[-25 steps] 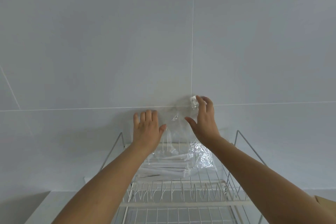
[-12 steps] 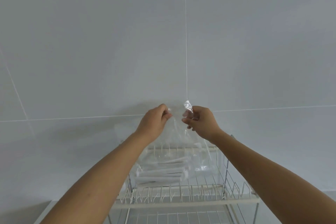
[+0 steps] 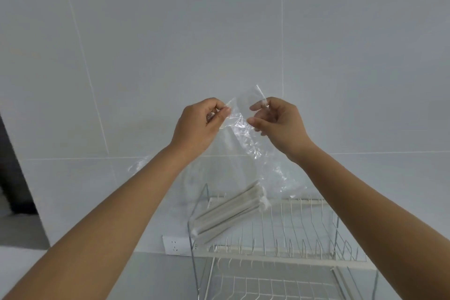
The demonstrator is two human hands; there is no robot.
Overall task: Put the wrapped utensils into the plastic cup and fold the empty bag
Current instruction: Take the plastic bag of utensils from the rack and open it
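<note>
I hold a clear plastic bag (image 3: 239, 153) up in front of the wall, above a white wire dish rack (image 3: 280, 248). My left hand (image 3: 198, 126) pinches the bag's top edge on the left, and my right hand (image 3: 277, 122) pinches it on the right. A bundle of wrapped utensils (image 3: 229, 212), long pale sticks in clear wrap, hangs slanted in the bottom of the bag, over the rack's left end. No plastic cup is in view.
The dish rack has two tiers, with upright wire prongs along its upper tier and a grid shelf (image 3: 267, 285) below. A white wall socket (image 3: 176, 246) sits left of the rack. A dark opening (image 3: 12, 178) is at the far left.
Both hands closed on the bag's top edge and lifted the bag off the rack. The utensil bundle now hangs slanted inside it. The view has shifted, with the rack lower and further right.
</note>
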